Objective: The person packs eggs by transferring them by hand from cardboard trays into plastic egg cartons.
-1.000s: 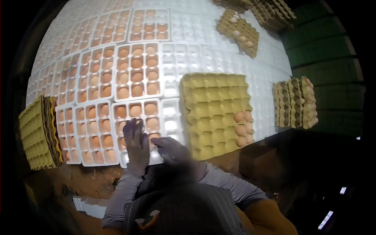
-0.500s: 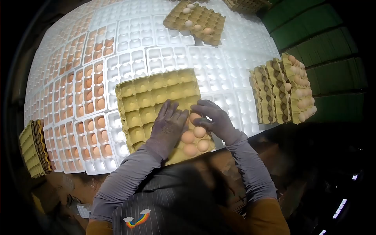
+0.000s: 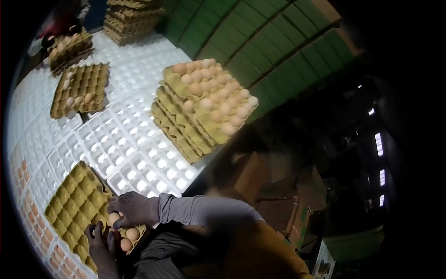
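Observation:
A yellowish pulp egg tray (image 3: 76,204) lies at the lower left, with most of its visible cups bare. My right hand (image 3: 134,209), in a grey glove, reaches over its near corner, thumb and fingers closed around a pale brown egg (image 3: 114,218). Close beside it, my left hand (image 3: 103,246), also gloved, has curled fingers over the same corner. What those fingers hold, if anything, is hidden. Two more brown eggs, one egg (image 3: 133,233) and a second egg (image 3: 126,244), sit in cups below my right hand.
White plastic trays (image 3: 134,179) cover the table. At its right edge stand stacked pulp trays (image 3: 186,135) topped with eggs. A partly filled pulp tray (image 3: 83,81) lies farther back. Green boxes (image 3: 274,46) line the far side. Another person's hand (image 3: 48,41) shows at far left.
My view has swung to the right, bringing the egg stack toward the middle and the tray to the lower left. My right hand now closes around an egg; my left fingers have curled inward.

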`<action>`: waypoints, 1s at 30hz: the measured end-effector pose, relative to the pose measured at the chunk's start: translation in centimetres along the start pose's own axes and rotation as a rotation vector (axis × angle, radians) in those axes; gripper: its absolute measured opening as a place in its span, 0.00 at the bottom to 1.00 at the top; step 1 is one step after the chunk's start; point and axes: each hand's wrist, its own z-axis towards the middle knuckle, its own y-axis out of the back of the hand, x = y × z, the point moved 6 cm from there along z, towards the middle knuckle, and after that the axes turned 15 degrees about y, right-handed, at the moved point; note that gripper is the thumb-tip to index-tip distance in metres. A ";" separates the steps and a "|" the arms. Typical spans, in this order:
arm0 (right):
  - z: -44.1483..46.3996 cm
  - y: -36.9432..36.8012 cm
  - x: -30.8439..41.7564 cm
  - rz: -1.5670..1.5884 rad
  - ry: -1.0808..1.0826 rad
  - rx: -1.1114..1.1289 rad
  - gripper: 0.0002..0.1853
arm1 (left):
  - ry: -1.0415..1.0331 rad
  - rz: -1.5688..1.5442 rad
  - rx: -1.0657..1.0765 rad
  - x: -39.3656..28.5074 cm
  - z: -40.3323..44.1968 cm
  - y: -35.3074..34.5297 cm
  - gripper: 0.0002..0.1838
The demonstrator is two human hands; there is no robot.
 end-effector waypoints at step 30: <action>-3.7 -6.8 2.1 1.513 -0.086 -0.414 0.44 | -0.076 0.132 -0.015 2.5 -6.4 3.6 0.27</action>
